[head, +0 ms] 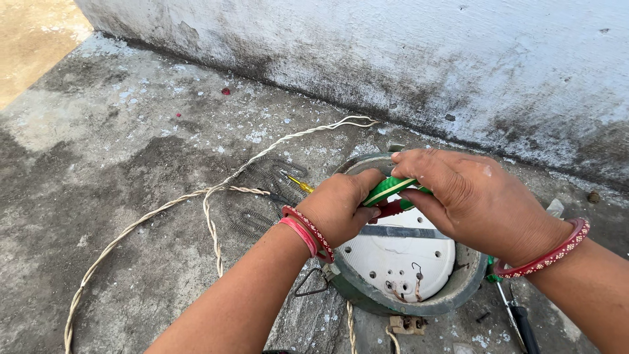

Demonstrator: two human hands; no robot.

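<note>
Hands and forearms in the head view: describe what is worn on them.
Both forearms are bare, with no sleeves or gloves. The left hand has two bangles at the wrist, one plain pink and one red with pale patterned dots. The right hand has one red patterned bangle.

There are two hands: one left hand (337, 206) and one right hand (468, 200). Between their grips sits one green tool handle (388, 190). Just under the grips there is one round grey pot (406, 298) with one white plate (400, 255) inside it. Three bangles show: two by the left grip (308, 233) and one behind the right grip (550, 252). Left of the grips lie one twisted white cord (209, 196), one dark wire coil (259, 196) and one small yellow screwdriver (300, 184). Below the right grip lies one black-handled tool (521, 321).
</note>
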